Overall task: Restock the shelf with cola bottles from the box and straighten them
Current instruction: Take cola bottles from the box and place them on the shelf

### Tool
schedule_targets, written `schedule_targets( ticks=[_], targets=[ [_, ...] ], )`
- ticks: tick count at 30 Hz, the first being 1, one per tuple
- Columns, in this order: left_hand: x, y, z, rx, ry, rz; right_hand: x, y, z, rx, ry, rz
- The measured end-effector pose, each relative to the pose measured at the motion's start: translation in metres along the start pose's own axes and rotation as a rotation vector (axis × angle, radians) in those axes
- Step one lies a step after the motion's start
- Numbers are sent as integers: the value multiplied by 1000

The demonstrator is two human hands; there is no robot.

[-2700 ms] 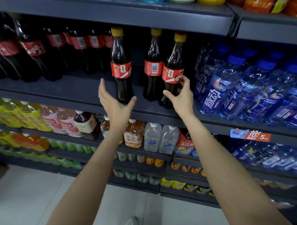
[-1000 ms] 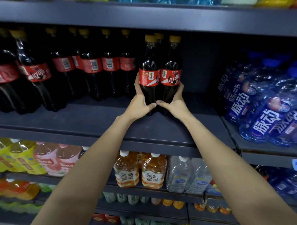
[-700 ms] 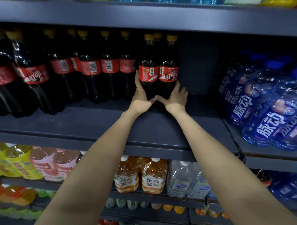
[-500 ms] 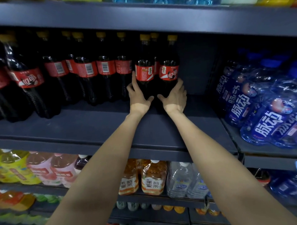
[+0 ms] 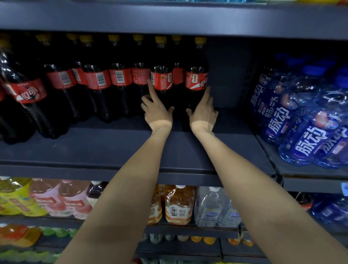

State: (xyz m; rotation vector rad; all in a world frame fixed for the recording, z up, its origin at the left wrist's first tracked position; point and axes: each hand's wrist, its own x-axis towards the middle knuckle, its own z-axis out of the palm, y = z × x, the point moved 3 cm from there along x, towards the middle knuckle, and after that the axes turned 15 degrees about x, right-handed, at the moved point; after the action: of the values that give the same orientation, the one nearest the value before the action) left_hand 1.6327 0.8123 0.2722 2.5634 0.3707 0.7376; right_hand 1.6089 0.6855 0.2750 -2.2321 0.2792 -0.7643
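While many cola bottles [image 5: 97, 79] stand along the shelf [image 5: 102, 148], the left hand [image 5: 157, 112] presses spread, straight fingers on one bottle [image 5: 162, 81]. Just right, the right hand [image 5: 203, 113] presses spread fingers on the end bottle [image 5: 197, 79]. Blue bottles [image 5: 307, 135] lie far right.

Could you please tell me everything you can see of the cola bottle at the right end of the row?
The rightmost cola bottle stands upright, deep on the dark shelf. It looks like clear plastic holding dark cola, with a yellow cap and a red label facing forward. The right hand lies against its right side, fingers straight. Another cola bottle stands close on its left.
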Motion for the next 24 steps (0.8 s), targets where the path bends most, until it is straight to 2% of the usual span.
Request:
schedule_targets(
  ticks=[5,8,10,13,16,18,20,22,24],
  targets=[
    [-11,-1,-22,-205,-111,-65,-7,-3,-18,80,-114,-16],
    [-37,-1,-54,-232,-212,-91,-28,-8,-51,-61,-143,-220],
    [-65,1,-80,-266,-260,-36,-49,-7,-84,-190,-94,-402],
    [-127,9,-128,-363,-276,66,-86,0,-142,-232,-24,-623],
    [-197,30,-176,-340,-101,278,-129,14,-204,-216,11,-735],
    [-243,46,-198,-343,52,501,-159,32,-246,-183,2,-718],
    [-288,56,-203,-351,103,679,-193,58,-284,-155,-39,-651],
    [-332,63,-196,-367,40,790,-230,91,-316,-142,-120,-550],
    [-376,66,-179,-336,-142,839,-270,132,-341,-145,-237,-391]
  ],
)
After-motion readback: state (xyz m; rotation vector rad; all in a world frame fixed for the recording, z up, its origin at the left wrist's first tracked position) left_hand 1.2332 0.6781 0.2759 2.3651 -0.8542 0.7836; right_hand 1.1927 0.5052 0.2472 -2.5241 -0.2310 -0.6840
